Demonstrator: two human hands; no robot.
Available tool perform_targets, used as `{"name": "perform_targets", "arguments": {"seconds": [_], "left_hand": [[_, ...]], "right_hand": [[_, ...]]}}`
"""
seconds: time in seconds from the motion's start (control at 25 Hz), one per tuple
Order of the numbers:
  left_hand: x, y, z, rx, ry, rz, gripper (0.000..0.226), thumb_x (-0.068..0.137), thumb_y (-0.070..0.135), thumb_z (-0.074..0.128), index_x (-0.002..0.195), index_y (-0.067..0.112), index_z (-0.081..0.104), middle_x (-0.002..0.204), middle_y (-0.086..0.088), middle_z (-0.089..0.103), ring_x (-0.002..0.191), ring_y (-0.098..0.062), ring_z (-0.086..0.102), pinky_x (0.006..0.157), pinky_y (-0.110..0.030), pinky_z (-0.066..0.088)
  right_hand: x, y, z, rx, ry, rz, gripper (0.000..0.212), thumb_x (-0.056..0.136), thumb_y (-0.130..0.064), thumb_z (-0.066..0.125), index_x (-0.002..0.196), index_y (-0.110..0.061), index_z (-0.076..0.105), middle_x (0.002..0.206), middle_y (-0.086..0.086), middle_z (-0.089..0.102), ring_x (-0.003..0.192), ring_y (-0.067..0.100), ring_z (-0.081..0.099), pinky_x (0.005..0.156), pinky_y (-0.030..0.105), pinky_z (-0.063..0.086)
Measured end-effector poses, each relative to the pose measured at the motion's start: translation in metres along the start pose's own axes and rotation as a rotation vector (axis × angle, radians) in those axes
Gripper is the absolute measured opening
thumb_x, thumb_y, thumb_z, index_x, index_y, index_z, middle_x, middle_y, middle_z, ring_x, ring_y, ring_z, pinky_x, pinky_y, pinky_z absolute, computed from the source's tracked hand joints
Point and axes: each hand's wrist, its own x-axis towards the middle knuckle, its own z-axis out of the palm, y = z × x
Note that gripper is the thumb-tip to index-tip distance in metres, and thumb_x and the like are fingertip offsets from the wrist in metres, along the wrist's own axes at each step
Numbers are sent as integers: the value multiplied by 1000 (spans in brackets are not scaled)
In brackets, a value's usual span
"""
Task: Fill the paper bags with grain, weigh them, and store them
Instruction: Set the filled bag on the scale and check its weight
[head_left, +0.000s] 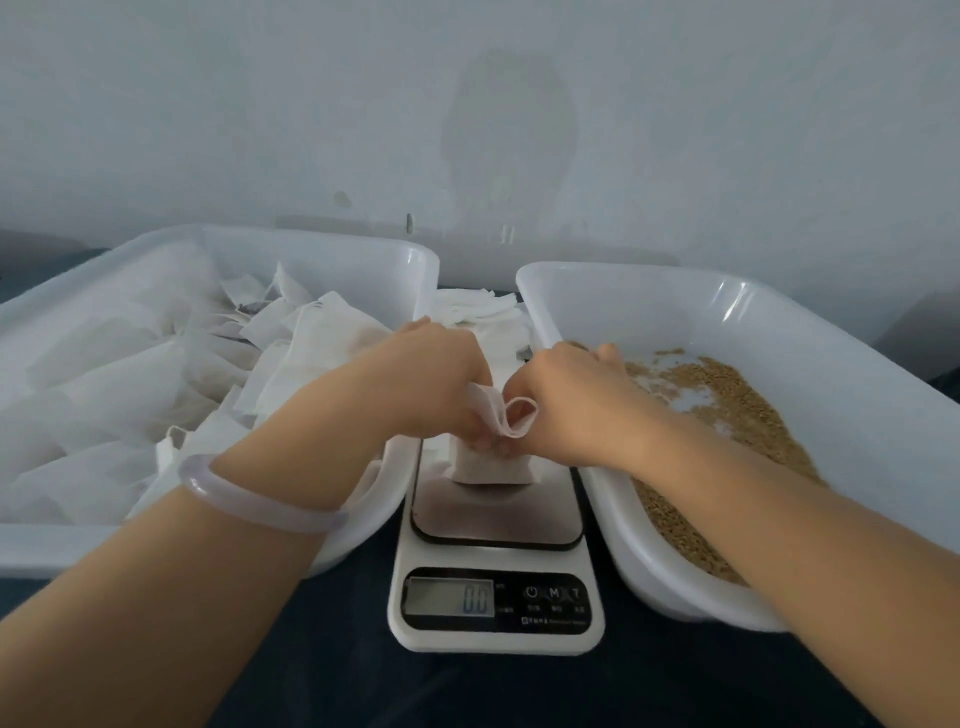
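Observation:
A small white paper bag (493, 465) filled with grain stands on the platform of a white digital scale (496, 519). My left hand (441, 384) and my right hand (561, 400) both pinch the bag's folded top flap from either side. The scale's display (452, 597) shows blurred digits. Brown grain (737, 410) lies loose in the white tub (779, 332) on the right. Many filled white bags (156, 374) are piled in the white tub (322, 249) on the left.
A stack of flat white bags (478, 306) lies behind the scale, between the two tubs. A pale bangle (249, 499) circles my left wrist. A dark tabletop (467, 691) runs under everything, and a grey wall rises close behind.

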Motion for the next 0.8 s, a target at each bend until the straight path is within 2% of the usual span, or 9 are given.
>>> {"name": "perform_targets", "arguments": {"seconds": [0.04,0.12,0.2,0.28,0.32,0.44,0.6,0.68,0.8], "left_hand": [[0,0,1,16,9,7,30,68,45,76,68,16,67,49,4,51,67,-16,57,99,-31,32],[0,0,1,12,37,16,30,72,43,74,66,15,66,47,6,47,64,-12,55,107,-30,18],[-2,2,0,-11,35,18,26,73,38,73,63,16,64,48,6,47,61,-11,53,101,-22,24],[-4,4,0,-16,-6,-2,18,71,37,75,72,20,69,56,5,54,63,-9,53,78,-7,33],[-4,5,0,-11,-27,-10,17,70,37,76,77,23,71,62,5,58,66,-10,54,75,-11,37],[-1,7,2,-6,-58,-6,20,67,37,80,80,24,73,63,5,59,80,-19,60,88,-37,47],[-1,5,4,-3,-71,9,23,68,37,77,83,20,72,64,3,58,79,-20,58,103,-44,38],[-2,3,3,-31,-89,-18,33,65,44,76,89,24,69,80,4,64,88,-17,59,100,-43,40],[-5,1,-2,-127,-107,-67,49,56,52,79,98,32,63,103,9,64,99,-13,59,91,-38,48]], "right_hand": [[0,0,3,7,27,7,36,86,-41,60,54,-28,50,59,-8,47,72,15,40,77,38,26],[1,2,6,11,68,15,33,88,-39,56,57,-25,56,60,-7,48,72,16,41,75,38,24],[-1,3,7,3,73,14,35,89,-39,51,60,-22,59,59,-5,48,73,18,42,74,37,24],[-3,3,6,-3,41,4,30,87,-43,55,67,-24,65,62,-6,51,79,19,44,75,37,25],[-3,2,4,0,20,0,26,84,-46,58,70,-26,68,63,-7,53,81,18,44,75,37,24],[-1,2,4,-34,-11,3,26,79,-49,66,63,-29,63,60,-9,48,78,17,40,72,37,20],[1,1,4,-59,-24,-6,29,76,-51,68,60,-30,57,62,-9,47,82,17,38,75,37,21],[-1,5,4,35,-63,6,20,73,-51,70,77,-31,67,74,-9,57,90,17,45,80,38,29],[-1,8,0,169,-130,38,54,57,-54,75,104,-28,65,104,-10,63,106,13,52,96,41,39]]}}
